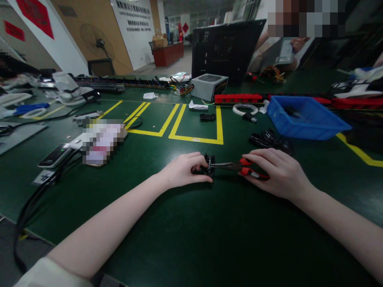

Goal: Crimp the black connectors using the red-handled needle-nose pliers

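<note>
My left hand rests on the green table with its fingers closed around a small black part. My right hand grips red-handled pliers. The pliers' metal jaws point left and meet the black part. Both hands sit close together near the middle of the table. What kind of part it is I cannot make out.
A pile of small black parts lies just beyond my right hand, next to a blue bin. Yellow tape lines, a grey power supply, a black computer case and cables at left surround the spot. Another person sits at the far side.
</note>
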Demonstrator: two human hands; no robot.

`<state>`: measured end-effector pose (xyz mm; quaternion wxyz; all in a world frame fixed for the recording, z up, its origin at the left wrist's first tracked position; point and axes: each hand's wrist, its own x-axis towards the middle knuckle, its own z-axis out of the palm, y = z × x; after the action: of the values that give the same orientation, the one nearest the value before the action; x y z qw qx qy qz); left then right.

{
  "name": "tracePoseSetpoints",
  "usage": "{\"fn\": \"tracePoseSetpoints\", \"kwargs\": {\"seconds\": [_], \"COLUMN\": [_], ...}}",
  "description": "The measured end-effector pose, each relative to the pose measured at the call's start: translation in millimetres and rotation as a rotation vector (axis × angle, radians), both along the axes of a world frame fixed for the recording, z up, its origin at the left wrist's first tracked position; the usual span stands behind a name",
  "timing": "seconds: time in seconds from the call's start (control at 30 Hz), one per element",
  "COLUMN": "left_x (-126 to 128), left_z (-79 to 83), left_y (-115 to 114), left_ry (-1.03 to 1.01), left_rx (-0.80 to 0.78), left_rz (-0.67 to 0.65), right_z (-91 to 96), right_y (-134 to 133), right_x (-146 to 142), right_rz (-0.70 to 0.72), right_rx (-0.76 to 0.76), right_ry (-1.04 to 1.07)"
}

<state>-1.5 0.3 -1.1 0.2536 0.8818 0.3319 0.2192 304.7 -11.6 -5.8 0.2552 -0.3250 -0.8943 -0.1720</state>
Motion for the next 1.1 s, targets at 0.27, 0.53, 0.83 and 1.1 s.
{"fn": "tracePoseSetpoints", "kwargs": {"seconds": [0.27,0.53,0.83,1.1], "left_x": [-0.9,0.7,5.6,6.8], "left_z": [1.3,2.2,1.1,1.3], "left_y": [-0.1,-1.2,-6.9,-9.1], "left_ry": [-0.058,-0.087,-0.057,0.114], "left_rx": [-0.023,-0.07,-0.036,0.192], "left_rz": [-0.011,0.007,0.003,0.043], "right_z": [1.6,1.6,-0.4,-0.2], "right_y": [-1.4,-0.5,-0.5,1.8], "right_x": [-2.2,-1.3,-1.6,-0.3], "right_rz": [-0.023,-0.044,0.018,0.048], "right_rx": [0.044,-0.004,0.022,0.032], "right_ry": [-0.023,0.015,-0.022,-0.024]}}
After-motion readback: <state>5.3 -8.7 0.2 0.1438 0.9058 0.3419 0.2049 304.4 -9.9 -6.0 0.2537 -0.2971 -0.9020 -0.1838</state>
